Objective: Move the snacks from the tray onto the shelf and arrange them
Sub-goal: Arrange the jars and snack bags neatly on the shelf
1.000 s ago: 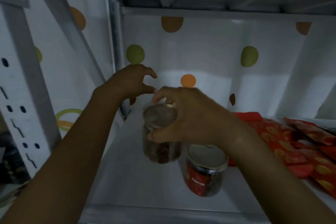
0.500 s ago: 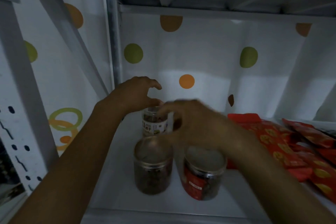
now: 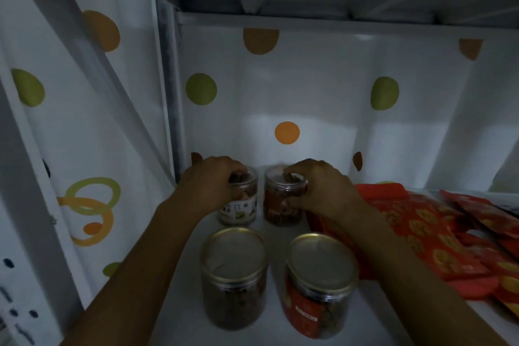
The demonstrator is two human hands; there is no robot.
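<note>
head view: hands (image 3: pixel 209 185) (image 3: pixel 323 191) grip two jars (image 3: pixel 241 205) (image 3: pixel 282 201)

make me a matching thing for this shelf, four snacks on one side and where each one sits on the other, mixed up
Things
1. white-label jar
2. gold-lidded red-label jar
3. gold-lidded dark jar
4. red packets

Places
a. front row, right
b. lying flat at the right of the shelf
c. back row, gripped by the left hand
d. front row, left

Pairs: 1-c, 2-a, 3-d, 4-b

Not listed: the back-right jar, which the right hand grips.
</note>
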